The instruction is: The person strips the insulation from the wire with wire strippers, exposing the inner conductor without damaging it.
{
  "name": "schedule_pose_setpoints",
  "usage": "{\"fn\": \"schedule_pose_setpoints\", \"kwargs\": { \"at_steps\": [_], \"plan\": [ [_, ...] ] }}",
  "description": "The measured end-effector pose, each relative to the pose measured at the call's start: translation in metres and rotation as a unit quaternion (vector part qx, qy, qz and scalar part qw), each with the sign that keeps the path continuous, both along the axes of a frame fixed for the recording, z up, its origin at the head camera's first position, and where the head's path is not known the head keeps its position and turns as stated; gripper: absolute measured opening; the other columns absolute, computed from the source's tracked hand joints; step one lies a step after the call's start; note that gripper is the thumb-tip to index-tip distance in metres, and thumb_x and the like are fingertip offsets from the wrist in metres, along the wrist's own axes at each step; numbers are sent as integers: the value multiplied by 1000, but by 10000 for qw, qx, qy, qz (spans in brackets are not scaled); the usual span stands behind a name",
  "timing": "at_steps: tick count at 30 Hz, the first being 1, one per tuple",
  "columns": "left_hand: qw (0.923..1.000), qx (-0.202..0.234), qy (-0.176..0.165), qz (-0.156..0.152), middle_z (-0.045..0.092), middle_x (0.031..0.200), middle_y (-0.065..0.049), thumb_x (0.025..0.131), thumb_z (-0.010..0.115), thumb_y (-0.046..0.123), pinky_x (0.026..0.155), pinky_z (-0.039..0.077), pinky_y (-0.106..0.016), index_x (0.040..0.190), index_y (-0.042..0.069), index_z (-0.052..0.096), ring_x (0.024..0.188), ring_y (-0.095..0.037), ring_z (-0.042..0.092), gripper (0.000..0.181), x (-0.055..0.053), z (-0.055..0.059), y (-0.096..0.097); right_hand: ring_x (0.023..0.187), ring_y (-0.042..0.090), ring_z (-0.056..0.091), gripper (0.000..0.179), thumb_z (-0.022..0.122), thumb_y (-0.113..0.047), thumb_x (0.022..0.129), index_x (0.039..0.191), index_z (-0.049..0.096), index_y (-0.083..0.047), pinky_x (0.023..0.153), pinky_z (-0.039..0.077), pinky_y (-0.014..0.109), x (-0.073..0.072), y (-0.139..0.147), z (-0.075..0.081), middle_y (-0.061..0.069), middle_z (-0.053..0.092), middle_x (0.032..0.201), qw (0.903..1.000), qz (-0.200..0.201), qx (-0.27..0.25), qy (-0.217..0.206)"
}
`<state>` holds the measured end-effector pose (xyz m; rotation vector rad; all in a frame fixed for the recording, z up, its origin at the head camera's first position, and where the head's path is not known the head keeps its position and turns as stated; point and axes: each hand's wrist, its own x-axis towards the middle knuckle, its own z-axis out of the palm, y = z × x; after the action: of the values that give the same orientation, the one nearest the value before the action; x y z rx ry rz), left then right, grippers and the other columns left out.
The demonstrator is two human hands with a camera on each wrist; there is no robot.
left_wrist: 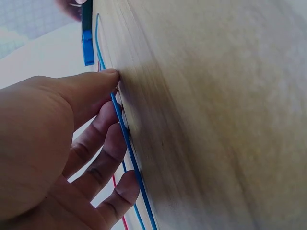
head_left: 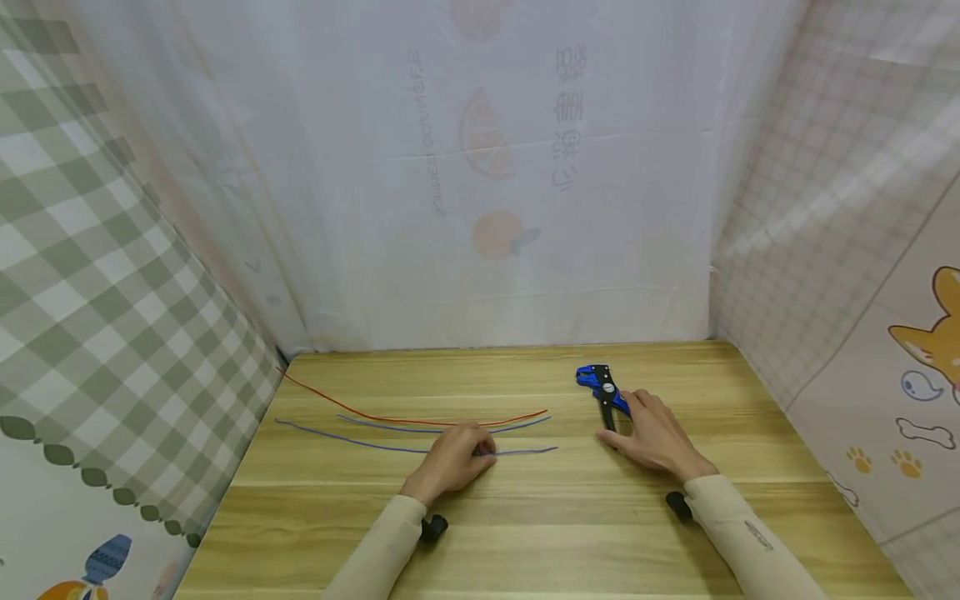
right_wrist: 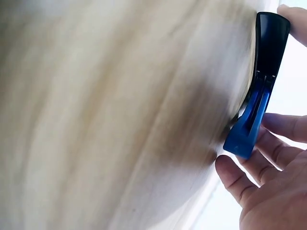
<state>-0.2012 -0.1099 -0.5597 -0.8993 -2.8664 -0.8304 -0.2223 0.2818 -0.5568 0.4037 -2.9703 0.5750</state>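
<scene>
My left hand [head_left: 453,458] is over the nearest blue wire [head_left: 352,441], pinching it between thumb and fingers, as the left wrist view shows. Beyond it lie a second blue wire [head_left: 525,424] and a red wire [head_left: 420,422], both partly hidden behind that hand. To the right, my right hand [head_left: 656,433] grips a blue and black wire stripper [head_left: 607,388]. Its thumb is at the end of the black handle [right_wrist: 271,48] and its fingers touch the blue handle [right_wrist: 244,139]. The stripper's head points away from me, toward the back of the table.
The wood-grain table [head_left: 555,533] extends in front of me. A pale curtain [head_left: 360,275] hangs along its back edge. Checked cloth [head_left: 112,275] borders the left, and a printed sheet [head_left: 832,333] the right. The red wire's far end reaches the table's left back edge.
</scene>
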Motion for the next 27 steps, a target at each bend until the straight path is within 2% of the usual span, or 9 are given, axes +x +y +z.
{"fn": "schedule_pose_setpoints", "kwargs": {
  "at_steps": [5,12,18,23,27],
  "plan": [
    [9999,19,-132,21,77,93,1,102,85,12,75,53,-19,96,13,82,82,-4,65,7,1,0,2,118,49,65,93,85,-52,99,155,54,16,103,55,67,-2,-1,1,35,63,139,9999,-49,-69,-136],
    [9998,23,-171,46,75,93,2,104,84,12,75,53,-20,96,14,80,83,-4,64,8,3,0,2,106,40,62,87,86,-45,98,148,57,20,98,57,65,-3,-1,5,33,61,131,9985,-154,-154,-504],
    [9995,190,-234,45,77,95,2,105,82,13,77,55,-21,98,15,80,85,-4,66,8,5,-1,0,96,36,63,74,83,-41,95,136,60,17,92,60,62,-5,0,7,32,63,123,9965,-372,-178,-722],
    [9980,476,-398,85,78,97,1,107,78,12,77,55,-21,102,14,78,85,-2,63,6,7,-2,-2,87,31,60,61,82,-40,90,119,63,10,82,58,52,-8,0,7,24,67,109,9948,-604,-160,-805],
    [9966,677,-438,147,79,97,1,109,76,12,78,54,-21,103,15,78,84,-1,62,7,10,-1,-3,84,28,56,55,82,-40,88,110,65,8,74,51,42,-8,0,7,19,66,101,9933,-701,-153,-910]
  ]
}}
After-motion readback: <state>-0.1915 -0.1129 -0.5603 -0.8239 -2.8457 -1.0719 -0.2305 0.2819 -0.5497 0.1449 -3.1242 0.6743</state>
